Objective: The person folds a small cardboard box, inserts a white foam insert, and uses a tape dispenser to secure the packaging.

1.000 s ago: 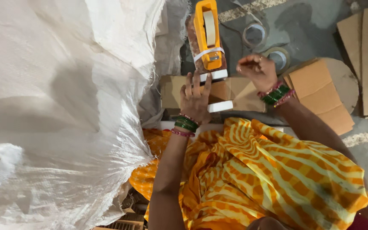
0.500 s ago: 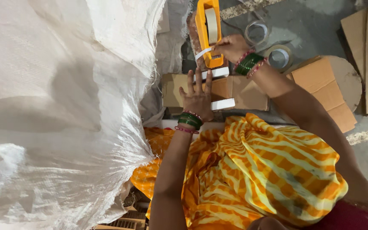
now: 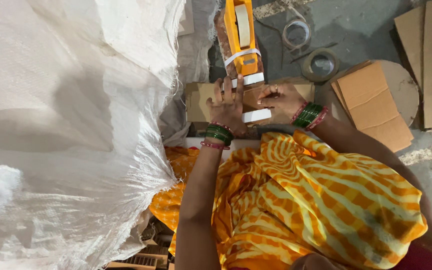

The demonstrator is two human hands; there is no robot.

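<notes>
A small brown cardboard box (image 3: 198, 102) lies in front of my lap, with white tape strips (image 3: 256, 116) across it. My left hand (image 3: 228, 105) lies flat on the box top, fingers spread. My right hand (image 3: 281, 100) is beside it on the box, fingertips pinched on what looks like a short strip of tape. An orange tape dispenser (image 3: 241, 35) with a white roll stands just beyond the box, its front edge close to my left fingertips. Green and red bangles ring both wrists.
A big white woven sack (image 3: 71, 125) fills the left side. Two tape rings (image 3: 296, 32) (image 3: 320, 64) lie on the grey floor at the back. Flat cardboard pieces (image 3: 376, 105) are stacked at the right. Orange and yellow striped cloth (image 3: 316, 200) covers my lap.
My right hand reached up to the dispenser's front, then came back down onto the box beside my left hand. The left hand has stayed flat on the box.
</notes>
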